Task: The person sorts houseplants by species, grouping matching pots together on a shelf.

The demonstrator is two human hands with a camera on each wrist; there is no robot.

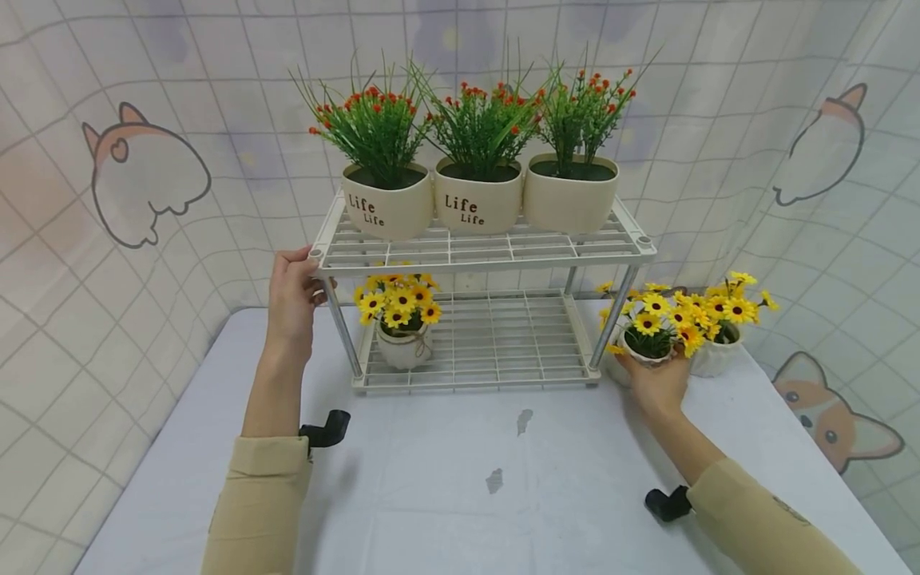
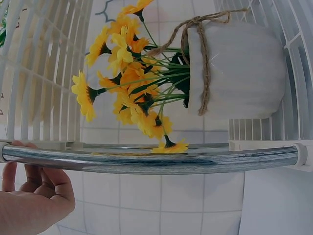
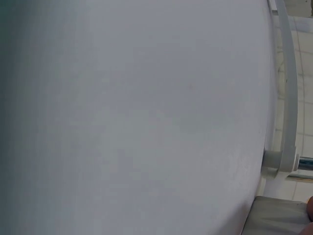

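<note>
A white two-tier wire rack (image 1: 489, 263) stands on the table. My left hand (image 1: 291, 299) holds its upper front left corner, fingers curled behind the chrome post (image 2: 156, 161). To the right of the rack, my right hand (image 1: 657, 387) grips a small white flowerpot (image 1: 642, 358) with yellow daisy-like flowers; in the right wrist view the pot's side (image 3: 274, 218) shows beside the lower shelf corner. A similar pot tied with twine (image 1: 404, 350) sits at the left of the lower shelf. Another potted yellow plant (image 1: 715, 358) stands just behind and right of my right hand.
Three cream planters, left (image 1: 388, 208), middle (image 1: 477, 204) and right (image 1: 571, 200), with red-flowered greenery line the top shelf. The white-covered table (image 1: 431, 479) has two grey patches. A gridded curtain (image 1: 237, 160) with cartoon dogs hangs behind and at both sides.
</note>
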